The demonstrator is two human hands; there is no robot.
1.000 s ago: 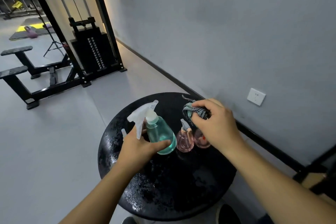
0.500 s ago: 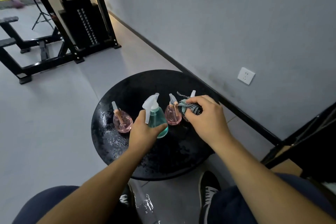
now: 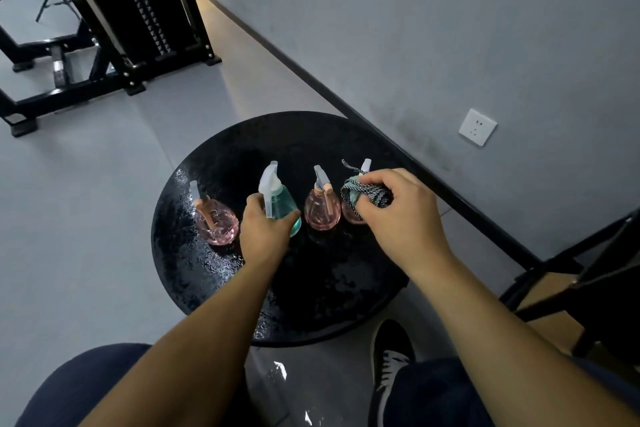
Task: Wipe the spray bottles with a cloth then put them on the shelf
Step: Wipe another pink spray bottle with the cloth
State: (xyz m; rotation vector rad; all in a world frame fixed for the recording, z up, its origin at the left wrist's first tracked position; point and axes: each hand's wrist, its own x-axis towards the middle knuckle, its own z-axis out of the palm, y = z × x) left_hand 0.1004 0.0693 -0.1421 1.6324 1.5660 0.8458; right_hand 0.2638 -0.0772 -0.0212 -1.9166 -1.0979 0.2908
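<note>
A grey wall [image 3: 433, 28] runs along the right side, with a dark skirting strip at its foot and a white socket [image 3: 477, 127] set low on it. The pale grey floor [image 3: 86, 184] spreads to the left, and a black weight machine [image 3: 138, 10] stands at the top left, well apart from everything else. At the right edge stands a black frame with a wooden shelf [image 3: 554, 291] in it, near the worktop.

The round black worktop [image 3: 311, 305] fills the middle, its surface glossy and speckled with wet patches. The person's knees in dark trousers show at the bottom, and a black shoe [image 3: 391, 357] with white laces rests on the floor under the worktop's near edge.

Four spray bottles stand upright in a row across the worktop. The left hand [image 3: 265, 236] grips the green bottle [image 3: 282, 208], second from the left, its fingers curled round the body just below the white trigger. The right hand [image 3: 405, 215] holds a bunched grey patterned cloth [image 3: 367, 194] pinched against the far-right pink bottle [image 3: 351, 215], which is mostly hidden behind cloth and fingers; only its white nozzle and a part of its lower body show. Between the two hands stands the middle pink bottle [image 3: 320, 208], just beside the green one. The left pink bottle [image 3: 216, 224] stands free at the left end, near the left hand but not touched.
</note>
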